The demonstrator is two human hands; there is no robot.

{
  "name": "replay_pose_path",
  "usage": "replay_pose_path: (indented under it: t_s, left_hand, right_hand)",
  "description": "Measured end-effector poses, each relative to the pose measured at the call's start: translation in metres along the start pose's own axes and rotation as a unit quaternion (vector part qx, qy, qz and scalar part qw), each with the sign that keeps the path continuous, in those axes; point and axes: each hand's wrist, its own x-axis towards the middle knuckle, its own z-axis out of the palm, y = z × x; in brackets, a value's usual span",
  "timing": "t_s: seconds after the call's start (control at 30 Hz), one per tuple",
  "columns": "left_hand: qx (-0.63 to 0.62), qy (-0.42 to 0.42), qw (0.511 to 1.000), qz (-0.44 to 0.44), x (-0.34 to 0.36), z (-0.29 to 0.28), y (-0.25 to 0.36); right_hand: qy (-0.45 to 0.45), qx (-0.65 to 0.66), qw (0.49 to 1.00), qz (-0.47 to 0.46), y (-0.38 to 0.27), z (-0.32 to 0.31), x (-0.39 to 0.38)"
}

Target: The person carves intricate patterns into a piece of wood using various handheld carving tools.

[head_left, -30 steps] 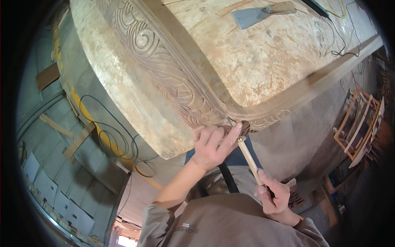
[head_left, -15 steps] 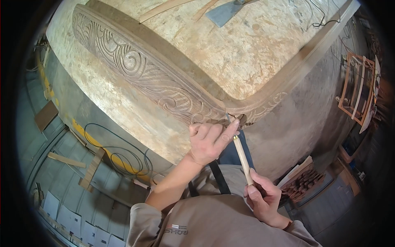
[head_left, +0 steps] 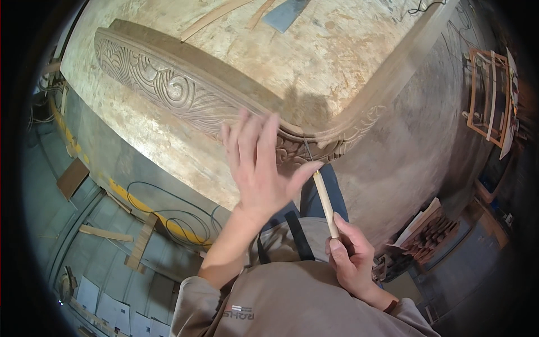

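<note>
An L-shaped carved wooden frame piece (head_left: 151,70) with scrolls and leaves lies on the worktop, its bend nearest my body. My left hand (head_left: 258,168) is spread open over the near carved band just left of the bend, the thumb close beside the tool's ferrule. My right hand (head_left: 351,261) grips the lower end of a pale wooden-handled chisel (head_left: 324,202); its thin metal blade points up to the carved corner, where I cannot tell if the tip touches.
The pale, marked worktop (head_left: 314,50) holds a flat scraper (head_left: 283,14) and thin wood strips (head_left: 216,17). Cables (head_left: 179,208) loop at the lower left near loose boards (head_left: 140,241). At the right stand wooden frames (head_left: 485,98) and a rack of tools (head_left: 426,236).
My left hand has moved up from the bend, its fingers spreading out from a curled position. My right hand still holds the chisel. The view has shifted, showing more of the carved arm.
</note>
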Motion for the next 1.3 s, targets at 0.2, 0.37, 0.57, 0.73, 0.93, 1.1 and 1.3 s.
replay_pose_path:
  t_s: [0.2, 0.37, 0.57, 0.73, 0.93, 1.1, 1.3]
  left_hand:
    - [0.092, -0.173, 0.980, -0.026, 0.016, -0.003, -0.009]
    - [0.085, -0.162, 0.983, -0.016, 0.014, 0.003, -0.013]
    - [0.084, -0.150, 0.985, -0.016, 0.011, 0.007, -0.016]
    - [0.087, -0.146, 0.985, -0.015, 0.011, 0.007, -0.016]
    - [0.076, -0.148, 0.986, -0.024, 0.010, 0.008, -0.016]
    - [0.056, -0.151, 0.987, -0.017, 0.010, 0.007, -0.021]
    - [0.058, -0.160, 0.985, -0.014, 0.009, 0.007, -0.021]
  right_hand:
    - [-0.023, 0.099, 0.989, 0.108, -0.015, 0.005, 0.000]
    - [-0.016, 0.125, 0.985, 0.119, -0.018, 0.013, -0.003]
    - [-0.018, 0.179, 0.977, 0.117, -0.014, 0.022, -0.004]
    - [0.005, 0.184, 0.975, 0.124, -0.019, 0.029, -0.004]
    - [0.004, 0.167, 0.981, 0.098, -0.016, 0.030, -0.001]
    - [-0.001, 0.309, 0.936, 0.166, -0.022, 0.022, 0.001]
    - [0.008, 0.186, 0.973, 0.135, -0.018, 0.014, -0.005]
